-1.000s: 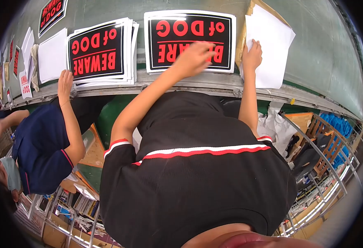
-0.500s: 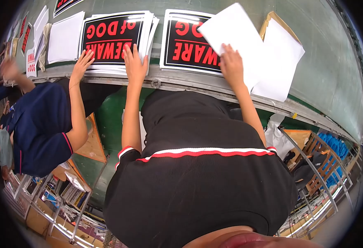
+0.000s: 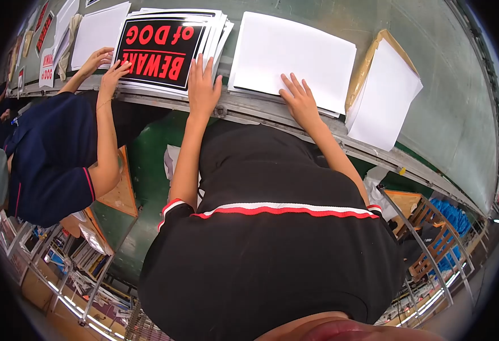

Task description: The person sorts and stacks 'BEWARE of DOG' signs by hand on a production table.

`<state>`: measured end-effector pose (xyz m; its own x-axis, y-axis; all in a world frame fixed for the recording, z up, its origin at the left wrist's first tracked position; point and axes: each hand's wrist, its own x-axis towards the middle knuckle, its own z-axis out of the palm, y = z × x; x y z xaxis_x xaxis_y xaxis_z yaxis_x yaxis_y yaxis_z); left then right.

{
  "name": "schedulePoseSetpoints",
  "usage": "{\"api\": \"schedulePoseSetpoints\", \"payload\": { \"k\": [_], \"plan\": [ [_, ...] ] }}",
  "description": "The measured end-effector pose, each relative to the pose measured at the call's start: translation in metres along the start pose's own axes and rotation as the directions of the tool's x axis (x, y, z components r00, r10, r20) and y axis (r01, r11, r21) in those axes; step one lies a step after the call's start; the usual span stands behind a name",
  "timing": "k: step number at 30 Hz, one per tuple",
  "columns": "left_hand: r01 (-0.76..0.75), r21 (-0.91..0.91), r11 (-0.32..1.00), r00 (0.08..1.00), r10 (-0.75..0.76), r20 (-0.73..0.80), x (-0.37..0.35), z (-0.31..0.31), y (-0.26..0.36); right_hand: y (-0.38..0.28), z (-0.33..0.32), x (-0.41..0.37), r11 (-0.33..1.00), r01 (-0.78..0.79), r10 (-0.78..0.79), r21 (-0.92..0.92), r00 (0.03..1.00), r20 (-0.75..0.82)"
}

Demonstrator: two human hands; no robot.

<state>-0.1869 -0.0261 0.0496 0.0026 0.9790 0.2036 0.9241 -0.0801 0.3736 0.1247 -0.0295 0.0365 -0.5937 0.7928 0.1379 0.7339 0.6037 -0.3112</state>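
Observation:
A stack of black "BEWARE of DOG" signs (image 3: 158,37) with red letters lies upside down to me on the table. My left hand (image 3: 204,94) rests flat on the right part of this stack, fingers stretched out, gripping nothing. To the right, a white sheet (image 3: 292,54) covers a second stack, whose sign face is hidden. On its near edge lies my right hand (image 3: 301,102), open, with the fingers somewhat spread. Farther right, more white sheets (image 3: 388,91) lie in an open brown wrapper (image 3: 368,65).
At my left a co-worker in a dark blue shirt (image 3: 56,153) has both hands (image 3: 110,82) at the left edge of the sign stack. White sheets (image 3: 99,34) lie beyond them. A metal rail (image 3: 261,108) edges the green table (image 3: 442,96). A wooden chair (image 3: 437,244) stands behind me.
The white sheet in my right hand has come down over the second sign stack. My right hand has moved slightly left and lower. The co-worker's far hand has come to the first stack.

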Motion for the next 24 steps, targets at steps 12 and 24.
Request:
{"api": "schedulePoseSetpoints", "payload": {
  "k": [12,24],
  "plan": [
    [0.078,-0.066,0.995,0.997,-0.076,0.035,-0.005,0.016,-0.008,-0.012,0.006,0.002,0.993,-0.093,0.086,0.066,0.991,0.103],
    [0.096,0.08,0.992,0.992,-0.102,0.069,-0.007,0.01,-0.013,-0.04,-0.005,0.033,0.837,-0.124,0.166,0.532,0.986,-0.033]
  ]
}}
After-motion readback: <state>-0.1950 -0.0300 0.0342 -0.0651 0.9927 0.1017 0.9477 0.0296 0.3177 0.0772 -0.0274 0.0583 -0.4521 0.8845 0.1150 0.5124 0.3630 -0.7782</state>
